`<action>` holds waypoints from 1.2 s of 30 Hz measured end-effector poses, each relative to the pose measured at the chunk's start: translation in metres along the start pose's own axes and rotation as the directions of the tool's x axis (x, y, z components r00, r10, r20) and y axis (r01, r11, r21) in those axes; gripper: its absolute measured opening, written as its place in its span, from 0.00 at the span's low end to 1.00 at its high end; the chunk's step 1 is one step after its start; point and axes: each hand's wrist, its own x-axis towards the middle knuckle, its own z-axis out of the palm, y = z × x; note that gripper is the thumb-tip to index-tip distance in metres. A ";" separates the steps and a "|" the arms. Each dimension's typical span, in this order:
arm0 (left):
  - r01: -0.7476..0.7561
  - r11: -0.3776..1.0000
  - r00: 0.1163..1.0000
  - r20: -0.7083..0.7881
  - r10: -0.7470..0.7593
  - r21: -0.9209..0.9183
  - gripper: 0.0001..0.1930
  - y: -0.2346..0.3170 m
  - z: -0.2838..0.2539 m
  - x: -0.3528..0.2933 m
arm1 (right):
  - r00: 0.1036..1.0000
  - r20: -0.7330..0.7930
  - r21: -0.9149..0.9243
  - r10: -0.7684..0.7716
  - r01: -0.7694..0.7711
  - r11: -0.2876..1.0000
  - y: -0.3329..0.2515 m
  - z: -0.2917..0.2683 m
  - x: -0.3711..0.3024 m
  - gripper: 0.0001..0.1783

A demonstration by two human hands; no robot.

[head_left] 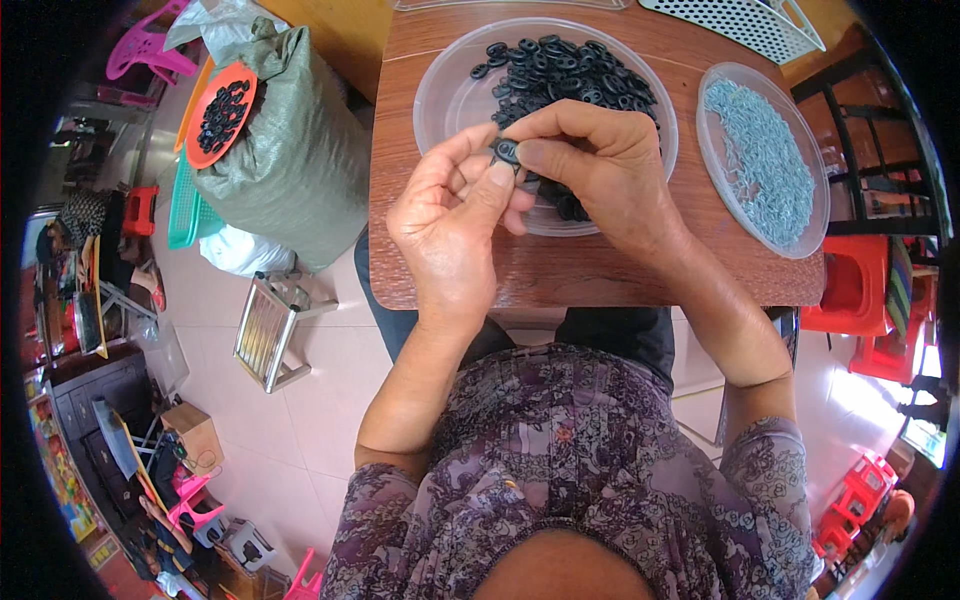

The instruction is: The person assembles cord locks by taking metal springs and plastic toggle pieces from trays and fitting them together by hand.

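Pinching one black piece (pixel 507 152): left hand (pixel 447 222), right hand (pixel 612 172); probably light, stiff, smooth. Best hold: its outer edges.

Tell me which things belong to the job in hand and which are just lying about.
Likely the job: small black piece in left hand and right hand; tub of black pieces; dish of blue bits.

Seemingly lying about: metal stool; red stools; green basket.

Left hand (pixel 450 215): above the table (pixel 565 278), thumb and index finger pinched. Right hand (pixel 605 170): above the table, index finger arched toward thumb. Left wrist (pixel 457 312): at the table's near edge. Right forearm (pixel 728 312): crossing that edge.
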 end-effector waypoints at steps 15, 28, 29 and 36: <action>-0.025 1.000 0.998 0.054 0.025 0.004 0.15 -0.003 0.000 -0.006 | 0.999 -0.028 -0.032 -0.036 0.035 0.999 -0.002 0.000 -0.012 0.06; -0.114 0.993 0.993 0.024 0.114 0.019 0.15 -0.002 0.001 -0.015 | 0.989 -0.017 -0.159 -0.146 0.141 0.977 -0.006 0.005 -0.022 0.14; -0.124 0.991 0.992 0.026 0.123 0.051 0.15 -0.003 0.000 -0.016 | 0.989 -0.017 -0.159 -0.145 0.141 0.977 -0.005 0.005 -0.022 0.14; -0.216 0.959 0.976 0.014 0.217 0.182 0.15 -0.005 0.000 -0.018 | 0.984 -0.048 -0.171 -0.171 0.161 0.972 -0.008 0.010 -0.023 0.14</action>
